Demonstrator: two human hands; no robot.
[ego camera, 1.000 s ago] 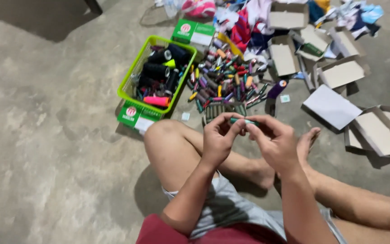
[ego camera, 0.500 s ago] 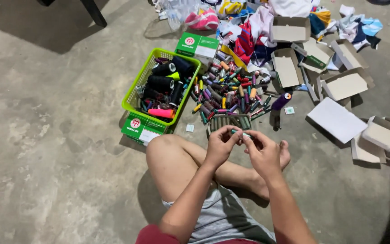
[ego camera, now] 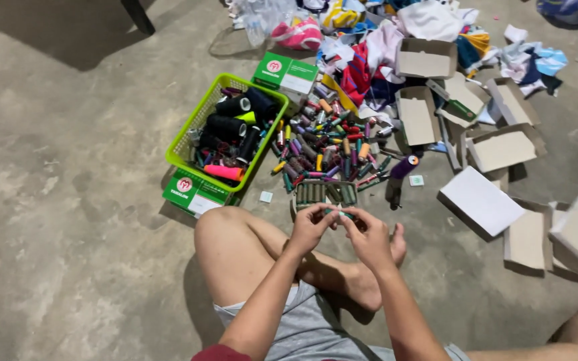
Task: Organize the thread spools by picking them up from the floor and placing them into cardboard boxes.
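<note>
I sit cross-legged on a concrete floor. My left hand (ego camera: pixel 310 227) and my right hand (ego camera: pixel 367 235) meet in front of my knee, both pinching one small green thread spool (ego camera: pixel 335 212) between the fingertips. Just beyond them lies a small open box (ego camera: pixel 326 193) with a row of green spools in it. Farther out, a heap of loose coloured thread spools (ego camera: pixel 329 144) is spread on the floor.
A lime-green plastic basket (ego camera: pixel 192 127) with dark thread cones stands to the left of the heap, with green-and-white boxes (ego camera: pixel 193 194) beside it. Several open cardboard boxes (ego camera: pixel 500 150) lie to the right. Piled clothes (ego camera: pixel 396 33) lie at the back. A bare knee shows at bottom right.
The view has tilted up and shifted, so the hands sit lower in the frame. Both hands stay together on the small spool, close to the box of green spools.
</note>
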